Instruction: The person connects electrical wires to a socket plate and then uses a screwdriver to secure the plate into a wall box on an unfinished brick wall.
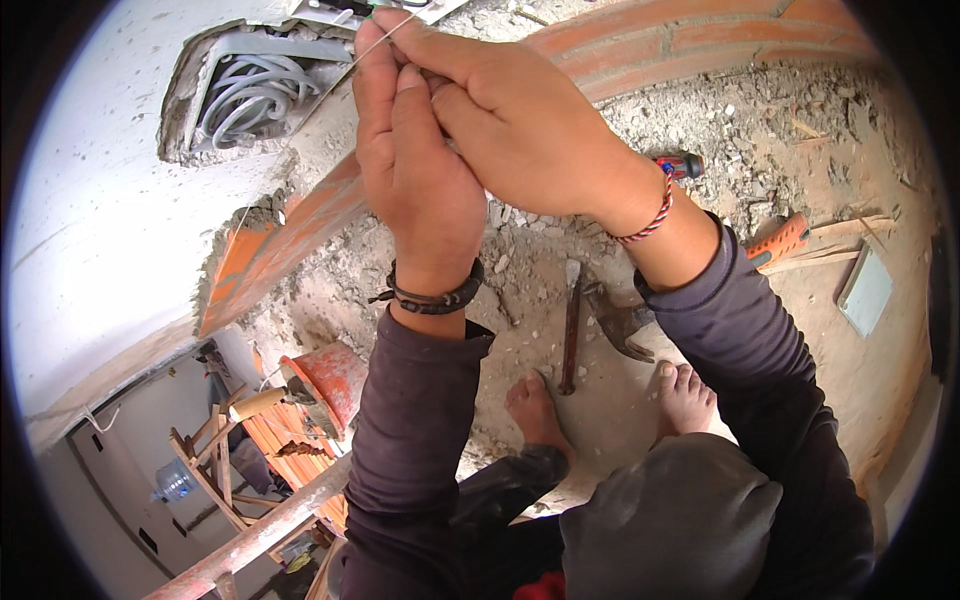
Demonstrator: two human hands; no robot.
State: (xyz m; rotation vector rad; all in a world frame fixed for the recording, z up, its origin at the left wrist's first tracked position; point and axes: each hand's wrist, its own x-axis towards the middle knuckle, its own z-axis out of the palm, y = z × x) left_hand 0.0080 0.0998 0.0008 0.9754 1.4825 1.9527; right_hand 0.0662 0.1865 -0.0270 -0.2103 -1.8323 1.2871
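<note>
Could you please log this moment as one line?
left hand, right hand: fingers bunched together at thin strand, grip hidden | wall box: coiled cables inside | floor: hammer beside chisel, rubble

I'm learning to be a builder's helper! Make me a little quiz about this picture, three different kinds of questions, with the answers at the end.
1. True or false: the looped pale-grey cables are lying inside the round orange bucket.

2. Which thing lies beside the curved, rusty metal claw hammer on the dusty grey-brown floor?
A) a wooden paintbrush
B) a long, rust-brown metal chisel
C) a coiled green hose

3. Fill in: the person's left grip and right grip touch each other, and the braided red, white and dark bracelet is on the ___ wrist.

Key:
1. False; they sit in the pale, four-sided wall box.
2. B
3. right
</note>
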